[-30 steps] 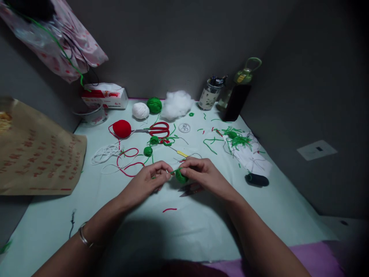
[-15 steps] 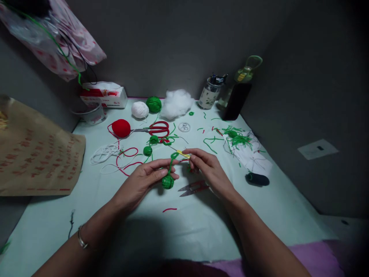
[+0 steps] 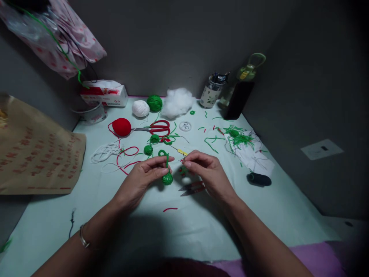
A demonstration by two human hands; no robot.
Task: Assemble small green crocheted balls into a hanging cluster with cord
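My left hand is closed, with thumb and fingers pinching the cord of a green crocheted ball. The ball hangs below the fingertips, and the cord curls into a loop above them. Facing it, my right hand pinches a thin, dark, needle-like piece, too small to name surely. Just beyond those fingertips lies a yellow-handled crochet hook. Under the right hand are thread snips, partly covered, and a small green-and-red piece.
Behind the hands lie red-handled scissors, a red yarn ball, small green balls and white stuffing. Green scraps lie right, near a dark roll. A bottle and paper bag stand at the sides.
My right hand has drawn slightly right, away from the green cord. The cord's end, earlier stretched up by the hook, now curls left in a loop. The ball remains in my left hand.
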